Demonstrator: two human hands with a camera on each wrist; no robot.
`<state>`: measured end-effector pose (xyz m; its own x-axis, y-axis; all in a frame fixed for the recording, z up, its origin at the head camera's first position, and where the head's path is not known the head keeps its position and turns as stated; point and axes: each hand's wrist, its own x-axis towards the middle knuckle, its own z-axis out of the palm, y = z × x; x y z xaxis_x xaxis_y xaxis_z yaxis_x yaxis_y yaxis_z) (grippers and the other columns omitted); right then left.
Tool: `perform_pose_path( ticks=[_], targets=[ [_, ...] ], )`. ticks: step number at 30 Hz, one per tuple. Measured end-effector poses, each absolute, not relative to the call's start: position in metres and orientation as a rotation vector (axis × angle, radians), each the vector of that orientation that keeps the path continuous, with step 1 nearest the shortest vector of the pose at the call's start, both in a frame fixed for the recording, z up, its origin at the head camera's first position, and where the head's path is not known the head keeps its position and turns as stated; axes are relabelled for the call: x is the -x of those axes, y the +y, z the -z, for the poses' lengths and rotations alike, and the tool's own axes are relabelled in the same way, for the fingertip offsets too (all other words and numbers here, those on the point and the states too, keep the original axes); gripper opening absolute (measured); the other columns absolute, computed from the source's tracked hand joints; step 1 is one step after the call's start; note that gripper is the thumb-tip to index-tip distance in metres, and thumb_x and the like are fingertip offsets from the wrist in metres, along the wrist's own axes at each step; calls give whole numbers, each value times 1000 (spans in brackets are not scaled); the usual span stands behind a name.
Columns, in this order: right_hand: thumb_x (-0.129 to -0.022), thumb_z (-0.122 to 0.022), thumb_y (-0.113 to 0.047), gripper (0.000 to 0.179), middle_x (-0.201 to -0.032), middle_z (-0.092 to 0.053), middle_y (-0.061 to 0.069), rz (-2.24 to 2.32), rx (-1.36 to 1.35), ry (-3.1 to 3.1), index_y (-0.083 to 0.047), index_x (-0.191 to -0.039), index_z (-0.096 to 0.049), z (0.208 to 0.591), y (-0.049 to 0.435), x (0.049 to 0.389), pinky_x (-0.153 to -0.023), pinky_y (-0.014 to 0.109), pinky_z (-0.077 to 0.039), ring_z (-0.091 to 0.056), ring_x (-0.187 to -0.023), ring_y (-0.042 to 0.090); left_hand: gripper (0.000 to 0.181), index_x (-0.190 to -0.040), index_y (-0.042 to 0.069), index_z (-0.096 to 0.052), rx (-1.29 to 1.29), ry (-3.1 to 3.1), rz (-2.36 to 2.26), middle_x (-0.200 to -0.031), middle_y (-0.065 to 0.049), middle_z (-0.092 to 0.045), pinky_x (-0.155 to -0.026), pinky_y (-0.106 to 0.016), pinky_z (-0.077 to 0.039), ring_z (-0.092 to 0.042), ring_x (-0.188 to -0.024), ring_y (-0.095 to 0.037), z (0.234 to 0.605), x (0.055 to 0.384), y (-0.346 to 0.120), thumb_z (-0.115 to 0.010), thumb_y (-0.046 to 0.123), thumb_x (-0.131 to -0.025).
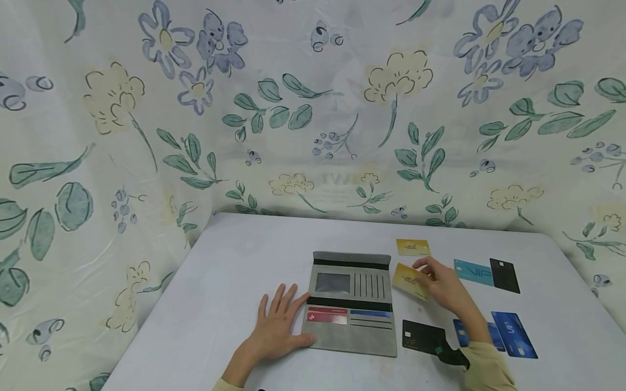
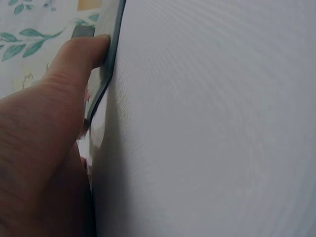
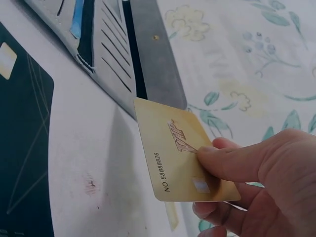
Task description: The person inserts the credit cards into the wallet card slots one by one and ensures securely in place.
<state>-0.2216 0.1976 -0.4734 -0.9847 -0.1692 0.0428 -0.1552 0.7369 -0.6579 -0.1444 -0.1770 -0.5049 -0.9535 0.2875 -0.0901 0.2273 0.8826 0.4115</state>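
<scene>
A grey wallet (image 1: 352, 304) lies unfolded on the white table, with card slots and a clear window. Red cards (image 1: 327, 315) and a blue card (image 1: 370, 313) sit in its lower slots. My left hand (image 1: 280, 328) rests at the wallet's left edge with fingers spread, its thumb on the lower corner. In the right wrist view, my right hand (image 3: 266, 173) pinches a gold VIP card (image 3: 173, 148) between thumb and fingers. From the head view, that right hand (image 1: 442, 285) holds the card just right of the wallet's upper half.
Another gold card (image 1: 413, 247) lies behind the right hand. Teal (image 1: 473, 272) and black (image 1: 505, 275) cards lie to its right. Nearer the front are a black VIP card (image 1: 423, 336) and blue cards (image 1: 514, 335), one partly under the forearm. Flowered cloth (image 1: 342, 136) hangs behind the table.
</scene>
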Motion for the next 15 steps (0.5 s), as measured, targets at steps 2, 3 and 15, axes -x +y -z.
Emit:
perform_pose_path(
  ticks=[2, 3, 15],
  targets=[
    [-95, -60, -6, 23, -101, -68, 12, 1090, 272, 2904, -5, -118, -60, 474, 196, 222, -80, 43, -51, -61, -91, 26, 89, -151, 18, -39, -398, 2904, -608, -162, -16, -22, -114, -68, 1, -7, -150, -41, 505, 144, -177, -69, 62, -80],
    [-95, -60, -6, 23, -100, -67, 11, 1087, 268, 2898, -5, -118, -61, 474, 195, 222, -79, 41, -51, -61, -90, 25, 89, -151, 18, -39, -398, 2905, -607, -162, -16, -23, -114, -68, 1, -7, -150, -41, 505, 144, -177, -69, 62, -80],
    [-95, -60, -5, 21, -98, -66, 9, 1076, 266, 2894, -5, -116, -61, 473, 187, 220, -80, 40, -52, -61, -90, 24, 89, -151, 20, -38, -393, 2905, -604, -163, -16, -22, -115, -68, 1, -7, -151, -40, 506, 144, -177, -68, 64, -80]
  ],
)
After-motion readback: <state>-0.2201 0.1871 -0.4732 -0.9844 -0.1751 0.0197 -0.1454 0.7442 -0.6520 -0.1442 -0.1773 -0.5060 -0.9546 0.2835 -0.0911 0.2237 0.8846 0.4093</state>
